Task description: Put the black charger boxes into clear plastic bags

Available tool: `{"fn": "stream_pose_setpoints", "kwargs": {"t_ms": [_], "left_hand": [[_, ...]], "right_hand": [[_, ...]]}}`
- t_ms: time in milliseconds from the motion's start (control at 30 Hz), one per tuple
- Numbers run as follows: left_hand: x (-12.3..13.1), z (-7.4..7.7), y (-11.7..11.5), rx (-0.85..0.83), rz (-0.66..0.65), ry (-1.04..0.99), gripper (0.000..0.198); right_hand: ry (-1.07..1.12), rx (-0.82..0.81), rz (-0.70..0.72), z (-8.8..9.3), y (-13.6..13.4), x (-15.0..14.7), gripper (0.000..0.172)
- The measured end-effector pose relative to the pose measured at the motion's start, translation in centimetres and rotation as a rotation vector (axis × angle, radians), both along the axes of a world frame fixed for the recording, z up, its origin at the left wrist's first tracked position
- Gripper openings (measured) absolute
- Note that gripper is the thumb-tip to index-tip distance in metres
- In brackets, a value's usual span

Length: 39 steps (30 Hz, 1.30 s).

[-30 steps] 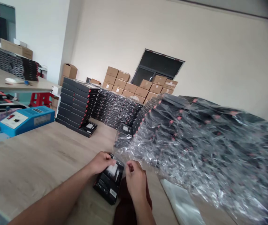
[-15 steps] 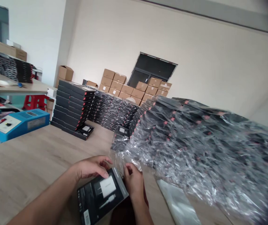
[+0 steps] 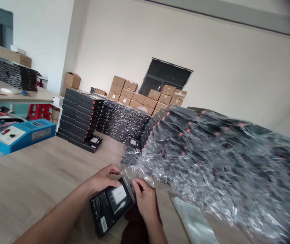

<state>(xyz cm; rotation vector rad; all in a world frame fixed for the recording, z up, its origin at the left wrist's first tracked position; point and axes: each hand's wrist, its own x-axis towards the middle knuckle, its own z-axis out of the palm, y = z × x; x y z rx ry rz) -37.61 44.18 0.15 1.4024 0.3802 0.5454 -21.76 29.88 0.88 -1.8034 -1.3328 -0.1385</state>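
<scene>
A black charger box (image 3: pixel 109 217), showing a white plug and cable on its face, is tilted in front of me. My left hand (image 3: pixel 106 179) grips its far left edge, thumb on the face and fingers curled behind. Thumb and index finger pressed together, my right hand (image 3: pixel 143 193) pinches a clear plastic bag (image 3: pixel 132 171) at the box's far end. Clear film lies around that end; how far the box sits inside it I cannot tell. To the right of my right hand lies a stack of flat clear bags (image 3: pixel 193 220) on the table.
A large heap of bagged boxes (image 3: pixel 210 162) fills the right side. Stacked black boxes (image 3: pixel 80 115) stand at the table's (image 3: pixel 45 169) far side, with a blue machine (image 3: pixel 24 135) to their left. Cartons (image 3: pixel 134 96) are piled by the back wall.
The charger box has shifted right and away from me, its far end now close against my right hand and the bag. My left hand has moved slightly right with it.
</scene>
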Motion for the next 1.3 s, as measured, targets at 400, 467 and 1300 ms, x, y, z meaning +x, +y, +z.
{"fn": "stream_pose_setpoints", "kwargs": {"t_ms": [400, 467, 1300], "left_hand": [[1.2, -1.4, 0.4, 0.226, 0.081, 0.052, 0.041], [1.3, -1.6, 0.4, 0.290, 0.104, 0.046, 0.039], [1.2, -0.1, -0.4, 0.290, 0.147, -0.013, 0.038]], "right_hand": [[-0.007, -0.056, -0.215, -0.5, -0.1, 1.1, 0.014], [0.108, -0.066, -0.201, -0.9, 0.0, 1.6, 0.023], [-0.031, 0.055, -0.144, -0.2, 0.3, -0.5, 0.015]]}}
